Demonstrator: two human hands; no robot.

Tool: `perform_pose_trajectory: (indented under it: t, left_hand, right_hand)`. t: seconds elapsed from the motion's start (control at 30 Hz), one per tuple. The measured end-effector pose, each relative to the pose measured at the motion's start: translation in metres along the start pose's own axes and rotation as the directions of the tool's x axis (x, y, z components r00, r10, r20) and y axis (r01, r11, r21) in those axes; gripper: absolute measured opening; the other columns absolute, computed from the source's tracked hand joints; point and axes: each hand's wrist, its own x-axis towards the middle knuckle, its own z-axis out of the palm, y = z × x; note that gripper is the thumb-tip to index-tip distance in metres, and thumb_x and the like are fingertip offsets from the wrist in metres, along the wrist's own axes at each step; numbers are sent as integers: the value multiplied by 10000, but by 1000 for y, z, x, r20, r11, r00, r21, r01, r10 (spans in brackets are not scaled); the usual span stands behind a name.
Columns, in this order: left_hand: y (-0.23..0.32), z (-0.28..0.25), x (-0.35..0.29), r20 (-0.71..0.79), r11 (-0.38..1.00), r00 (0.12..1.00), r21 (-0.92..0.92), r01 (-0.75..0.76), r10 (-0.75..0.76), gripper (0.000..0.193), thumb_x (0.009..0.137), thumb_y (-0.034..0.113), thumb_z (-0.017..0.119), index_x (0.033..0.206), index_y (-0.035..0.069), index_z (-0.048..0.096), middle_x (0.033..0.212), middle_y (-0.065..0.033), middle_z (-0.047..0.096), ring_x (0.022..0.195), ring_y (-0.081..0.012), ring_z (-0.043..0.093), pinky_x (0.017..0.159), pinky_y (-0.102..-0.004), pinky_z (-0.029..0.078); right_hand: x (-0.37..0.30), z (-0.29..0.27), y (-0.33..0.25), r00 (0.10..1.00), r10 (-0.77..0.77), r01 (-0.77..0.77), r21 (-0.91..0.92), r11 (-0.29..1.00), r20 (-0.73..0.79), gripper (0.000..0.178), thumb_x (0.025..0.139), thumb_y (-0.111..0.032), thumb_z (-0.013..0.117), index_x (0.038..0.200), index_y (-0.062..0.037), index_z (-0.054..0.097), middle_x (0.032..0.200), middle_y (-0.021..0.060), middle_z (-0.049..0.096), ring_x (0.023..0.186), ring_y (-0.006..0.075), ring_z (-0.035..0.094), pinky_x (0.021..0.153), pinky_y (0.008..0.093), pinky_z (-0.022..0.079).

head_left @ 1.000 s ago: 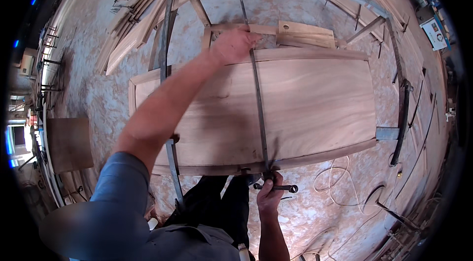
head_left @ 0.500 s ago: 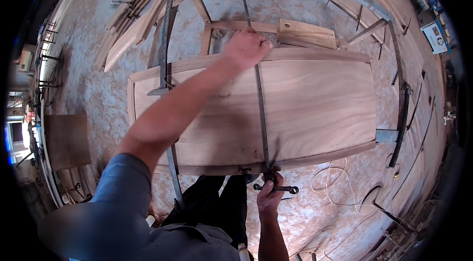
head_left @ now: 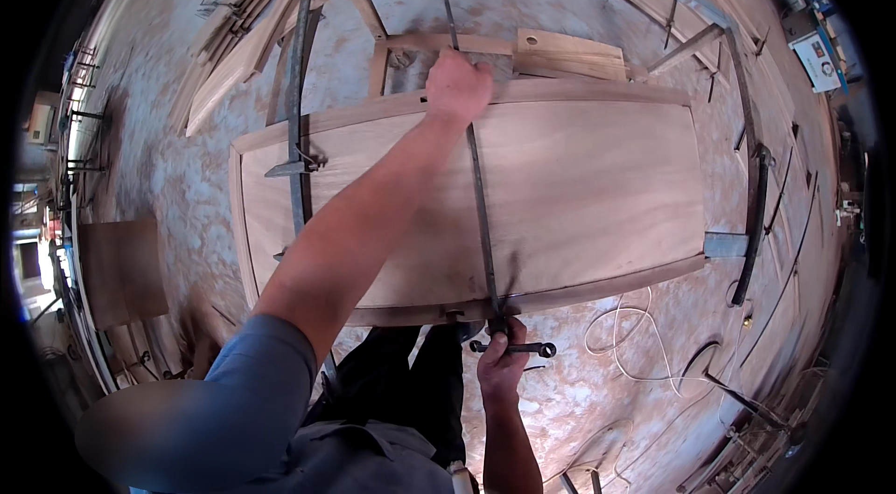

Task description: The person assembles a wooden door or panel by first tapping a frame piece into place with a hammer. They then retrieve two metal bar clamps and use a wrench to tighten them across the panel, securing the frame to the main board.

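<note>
A framed wooden panel lies flat in front of me, with a long bar clamp crossing its middle from the far edge to the near one. My left hand is closed around this clamp at the far edge; its fingers hide the jaw there. At the near edge, my right hand grips the clamp's screw end, just behind its dark crossbar handle. A second bar clamp passes over the panel's left part, its metal jaw resting near the far left corner.
Metal beams hold up the panel. Wooden boards are stacked at the far left, and a short plank lies beyond the panel. A pale cord loops on the floor at right. A brown board stands at left.
My left hand has turned a little on the far end of the clamp, and its elbow has shifted right and nearer. My right hand keeps its hold. The whole view has shifted slightly.
</note>
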Motion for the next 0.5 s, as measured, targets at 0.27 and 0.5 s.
perform_pose_trajectory:
  t: [0.27, 0.5]
  left_hand:
    - [-17, -9, -18, -89, 983, 979, -13, -184, 182, 671, 829, 329, 640, 1249, -132, 392, 1274, -320, 482, 1226, -418, 458, 1047, -464, 357]
    - [-68, -26, -154, 106, 792, 811, 175, -585, 576, 688, 778, 299, 714, 1332, -3, 441, 1401, -306, 353, 1322, -453, 331, 1082, -533, 298]
  right_hand:
    - [1, -7, -23, 985, 148, -138, -111, 984, 84, 337, 962, -233, 471, 1156, 30, 556, 921, 200, 658, 800, 348, 657, 701, 394, 514]
    - [0, -63, -40, 919, 385, -376, -109, 920, 84, 376, 990, -268, 473, 1221, 13, 569, 878, 126, 654, 777, 184, 602, 682, 292, 473]
